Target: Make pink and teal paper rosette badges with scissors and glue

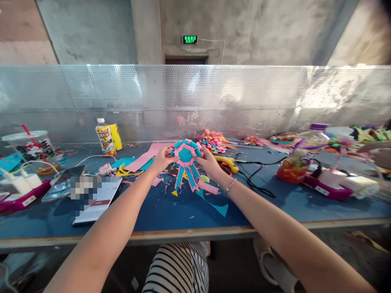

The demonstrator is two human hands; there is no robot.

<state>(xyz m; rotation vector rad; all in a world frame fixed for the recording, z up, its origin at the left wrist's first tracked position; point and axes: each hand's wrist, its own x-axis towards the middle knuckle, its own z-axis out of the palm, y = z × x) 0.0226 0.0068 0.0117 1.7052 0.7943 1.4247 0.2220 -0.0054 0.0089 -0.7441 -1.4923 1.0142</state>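
A pink and blue paper rosette is held up over the table, its round face toward me and its striped ribbon tails hanging down. My left hand grips its left rim, and my right hand grips the right rim. Close by my right hand lies a yellow glue gun with a black cable. Beneath the rosette are paper scraps, among them a blue strip and a pink strip. Yellow paper cuttings lie left of my left hand.
A perforated metal screen runs along the table's back. At left stand a drink bottle, a cup, a phone and a tablet. Right are a large bottle and a power strip. Finished-looking paper flowers pile behind.
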